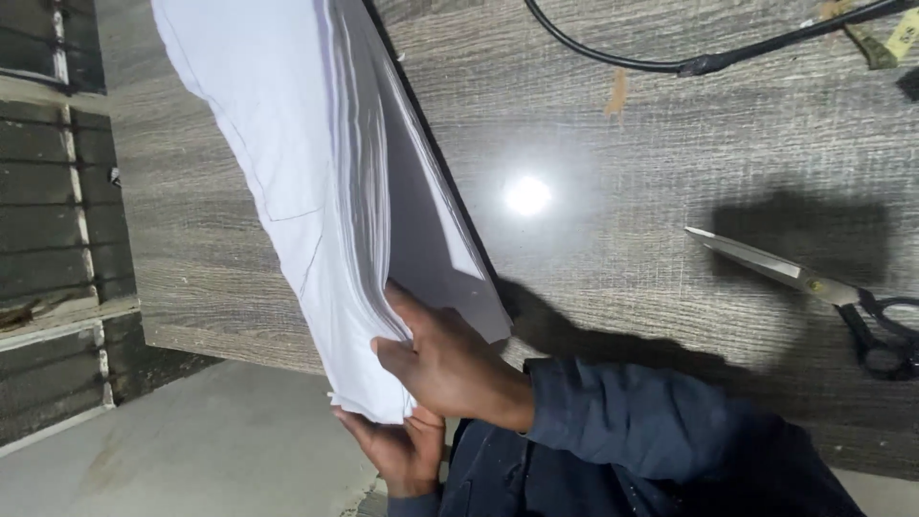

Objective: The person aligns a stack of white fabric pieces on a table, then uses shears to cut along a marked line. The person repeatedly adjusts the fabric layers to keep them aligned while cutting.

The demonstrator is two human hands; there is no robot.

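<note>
A thick stack of white sheets [287,172] with thin drawn lines stands tilted on edge over the grey wood-grain table [613,239]. My right hand [440,369], in a dark blue sleeve, grips the stack's near end, with fingers pushed between the layers. My left hand [397,450] holds the same end from underneath, its palm partly hidden by the sheets. The sheets fan apart slightly along the right edge.
Metal scissors with black handles [823,292] lie on the table at the right. A black cable [670,57] runs across the top. A yellow tape measure [895,38] is at the top right corner. The table's edge and a pale floor [191,450] are at lower left.
</note>
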